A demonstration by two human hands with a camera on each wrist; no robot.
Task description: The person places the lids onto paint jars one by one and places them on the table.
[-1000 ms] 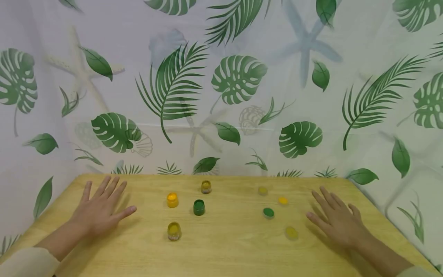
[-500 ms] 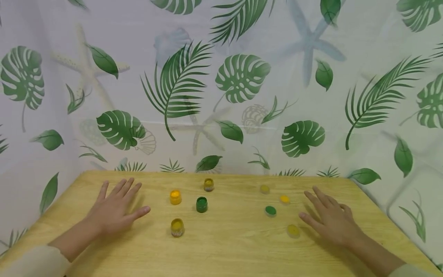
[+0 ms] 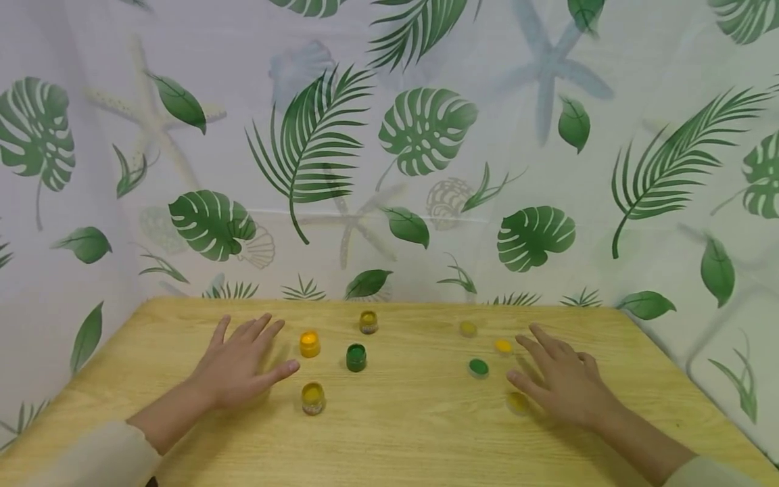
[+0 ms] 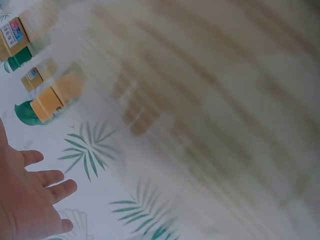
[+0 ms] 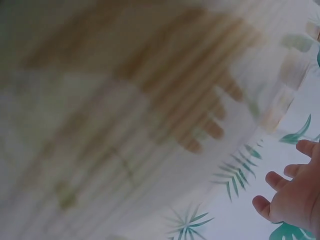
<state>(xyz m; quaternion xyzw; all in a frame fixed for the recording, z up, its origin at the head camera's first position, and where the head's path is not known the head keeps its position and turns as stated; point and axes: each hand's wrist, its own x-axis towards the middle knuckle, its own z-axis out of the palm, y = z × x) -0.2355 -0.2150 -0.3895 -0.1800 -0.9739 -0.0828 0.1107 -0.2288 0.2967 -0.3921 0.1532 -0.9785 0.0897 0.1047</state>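
Observation:
In the head view my left hand [image 3: 243, 368] hovers palm down over the table, fingers spread, left of several small open paint jars. Nearest to its thumb are an orange-yellow jar [image 3: 310, 343] and a mustard jar [image 3: 313, 400]; a green jar [image 3: 356, 357] and another mustard jar [image 3: 368, 322] stand further right. My right hand [image 3: 566, 382], also spread and holding nothing, is beside the jar lids. Its thumb is over the edge of a mustard lid [image 3: 517, 404]. A yellow lid [image 3: 503, 346], a green lid [image 3: 479, 368] and another mustard lid [image 3: 468, 329] lie to its left.
The wood-grain table [image 3: 414, 433] ends at a white leaf-patterned curtain [image 3: 438, 264] at the back and sides. Lids and jars form two separate groups, with bare tabletop between. Blurred hand reflections fill much of both wrist views.
Both hands have moved inward: the left to the right, closer to the jars, and the right to the left, closer to the lids. The head view has shifted slightly. Jars and lids stay put.

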